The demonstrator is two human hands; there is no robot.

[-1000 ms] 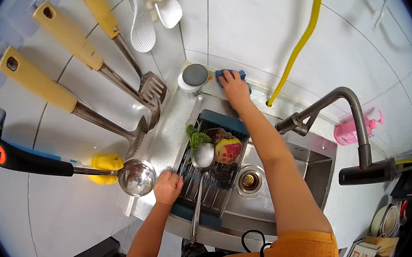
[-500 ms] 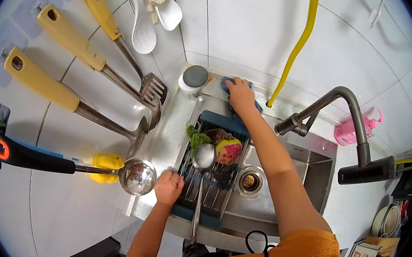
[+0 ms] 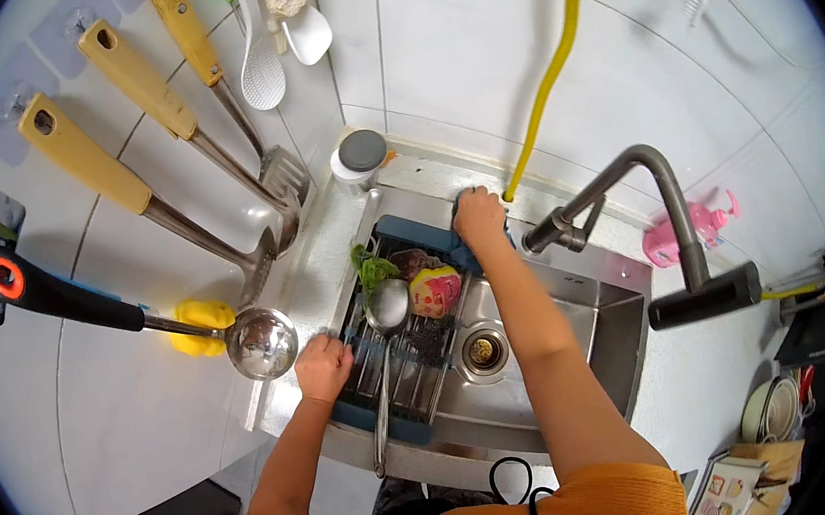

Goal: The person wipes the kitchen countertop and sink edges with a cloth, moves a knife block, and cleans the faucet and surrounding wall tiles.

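At the back rim of the sink (image 3: pixel 633 345), my right hand (image 3: pixel 480 216) is closed on a bunched blue cloth (image 3: pixel 458 209), beside the foot of a yellow hose (image 3: pixel 533 136). The cloth presses against the counter, mostly hidden under my fingers. My left hand (image 3: pixel 324 367) rests with curled fingers on the counter at the left side of a dark drying rack (image 3: pixel 413 432); whatever its fingers hold, if anything, is hidden. Across the rack lie a large metal spoon (image 3: pixel 387 305), green leaves (image 3: pixel 371 270) and a pink-and-yellow sponge (image 3: pixel 433 292).
A grey faucet (image 3: pixel 668 200) arches over the sink's right side, near a pink pump bottle (image 3: pixel 672 236). A grey-lidded jar (image 3: pixel 360 157) stands in the back corner. At left, a ladle (image 3: pixel 263 343) juts out beside several hanging yellow-handled utensils (image 3: pixel 85 156).
My right hand has moved nearer and to the right along the back rim with the cloth, closer to the hose. My left hand stays by the rack. The whole view has shifted slightly.
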